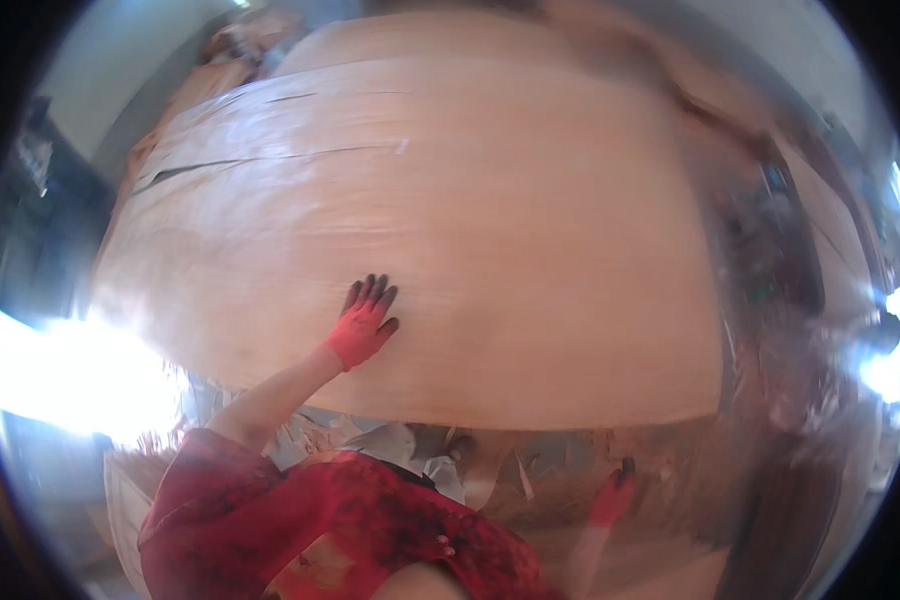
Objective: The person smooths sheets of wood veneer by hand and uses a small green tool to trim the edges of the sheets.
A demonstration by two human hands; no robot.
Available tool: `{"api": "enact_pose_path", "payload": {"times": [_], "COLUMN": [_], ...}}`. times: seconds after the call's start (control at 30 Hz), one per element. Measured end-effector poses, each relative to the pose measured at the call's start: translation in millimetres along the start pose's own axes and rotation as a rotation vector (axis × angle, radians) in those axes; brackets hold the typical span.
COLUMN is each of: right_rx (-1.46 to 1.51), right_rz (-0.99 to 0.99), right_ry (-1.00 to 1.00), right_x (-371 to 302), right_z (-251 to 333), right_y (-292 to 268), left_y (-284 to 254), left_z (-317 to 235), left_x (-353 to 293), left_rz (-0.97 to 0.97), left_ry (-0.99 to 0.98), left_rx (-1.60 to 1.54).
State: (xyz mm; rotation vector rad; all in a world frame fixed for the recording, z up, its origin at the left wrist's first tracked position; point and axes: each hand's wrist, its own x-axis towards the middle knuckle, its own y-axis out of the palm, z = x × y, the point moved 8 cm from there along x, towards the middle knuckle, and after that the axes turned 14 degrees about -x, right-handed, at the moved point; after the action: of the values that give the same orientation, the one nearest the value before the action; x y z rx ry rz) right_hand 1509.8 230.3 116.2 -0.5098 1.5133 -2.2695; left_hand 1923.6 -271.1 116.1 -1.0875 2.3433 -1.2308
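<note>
A large, thin, tan sheet that looks like wood veneer (pixel 550 230) spreads before me. Long splits run across its far left part, and a small pale mark (pixel 402 146) sits at the end of one of them. My left hand (pixel 365 325), in a red glove with dark fingertips, lies flat on the sheet near its front edge, fingers spread and nothing held. My right hand (pixel 615 495), gloved alike, hangs low at the right, off the sheet's front edge. Blur hides how its fingers are set and whether it holds anything.
Scraps and torn pieces (pixel 525 475) litter the floor below the front edge. Beyond the sheet's right side stands blurred dark equipment (pixel 770 240). More crumpled sheet pieces (pixel 245 45) lie at the far left. Strong light glares at the left.
</note>
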Motion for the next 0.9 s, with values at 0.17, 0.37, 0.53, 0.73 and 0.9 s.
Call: {"api": "enact_pose_path", "payload": {"times": [0.17, 0.37, 0.53, 0.73, 0.9], "right_rx": [-0.153, -0.088, 0.066, 0.292, 0.304], "right_rz": [-0.104, 0.082, 0.004, 0.134, 0.172], "right_ry": [-0.021, -0.232, -0.38, -0.575, -0.741], "right_x": [16, 144, 265, 453, 583], "right_z": [-15, 78, 194, 299, 374], "right_y": [-6, -8, 16, 131, 226], "left_y": [24, 75, 116, 177, 234], "left_z": [-21, 4, -20, -47, -63], "left_x": [59, 197, 305, 481, 624], "left_rz": [-0.037, -0.178, -0.155, -0.243, -0.222], "left_ry": [0.074, 0.036, 0.03, 0.147, 0.164], "left_rx": [-0.09, -0.166, -0.285, -0.322, -0.33]}}
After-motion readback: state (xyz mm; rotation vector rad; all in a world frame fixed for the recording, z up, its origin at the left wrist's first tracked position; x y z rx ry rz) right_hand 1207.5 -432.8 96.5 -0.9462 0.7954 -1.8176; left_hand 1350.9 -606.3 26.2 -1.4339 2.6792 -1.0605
